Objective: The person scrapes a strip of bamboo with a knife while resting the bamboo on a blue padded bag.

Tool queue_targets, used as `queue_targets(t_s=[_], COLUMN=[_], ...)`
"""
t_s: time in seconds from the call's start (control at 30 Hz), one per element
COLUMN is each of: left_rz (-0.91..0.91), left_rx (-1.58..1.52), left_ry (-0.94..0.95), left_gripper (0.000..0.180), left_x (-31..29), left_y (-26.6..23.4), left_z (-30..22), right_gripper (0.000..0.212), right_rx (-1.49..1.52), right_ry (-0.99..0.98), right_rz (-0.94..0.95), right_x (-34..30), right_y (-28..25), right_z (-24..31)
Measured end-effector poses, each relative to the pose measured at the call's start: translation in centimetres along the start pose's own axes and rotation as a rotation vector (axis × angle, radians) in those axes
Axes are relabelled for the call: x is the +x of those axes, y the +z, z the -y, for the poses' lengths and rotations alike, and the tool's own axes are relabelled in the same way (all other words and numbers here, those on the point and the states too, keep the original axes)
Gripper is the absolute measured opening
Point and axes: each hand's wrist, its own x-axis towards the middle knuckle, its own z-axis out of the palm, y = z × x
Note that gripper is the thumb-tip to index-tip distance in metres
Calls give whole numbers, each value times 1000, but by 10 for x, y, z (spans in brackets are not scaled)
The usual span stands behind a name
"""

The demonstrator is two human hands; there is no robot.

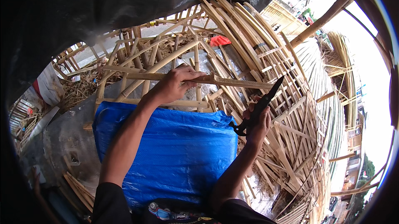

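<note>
My left hand (174, 86) is closed around a long split bamboo strip (239, 83), which lies roughly level across the view with a knot just right of my fingers. In my right hand (257, 125) is a black knife (262, 105), its dark blade slanting up and to the right. The blade crosses the strip's right end; whether its edge touches the bamboo I cannot tell. A blue tarp (170, 149) spreads below both hands, between my forearms.
A bamboo frame (160, 64) stands beyond the tarp. Long bamboo slats (239, 33) are stacked at the far right, and a tangled heap of strips (291, 153) lies right of my right arm. A dark plastic sheet (124, 4) hangs overhead. Red cloth (220, 40) lies beyond.
</note>
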Motion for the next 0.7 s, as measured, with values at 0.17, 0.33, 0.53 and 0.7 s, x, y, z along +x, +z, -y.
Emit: queue_targets(t_s=[0.17, 0.33, 0.53, 0.7], left_rz=[6, 21, -10, -4], left_rx=[34, 48, 90, 94], left_ry=[31, 25, 68, 27], left_gripper=[48, 46, 40, 38], left_x=[0, 1, -1, -3], left_y=[0, 2, 3, 2], left_z=[3, 1, 9, 8], right_gripper=[56, 58, 56, 56], right_rx=[-4, -2, -29, 39], right_ry=[-8, 0, 41, 71], right_rz=[41, 68, 103, 111], right_x=[1, 1, 3, 3], right_y=[-7, -8, -5, 1], right_z=[-1, -3, -10, -16])
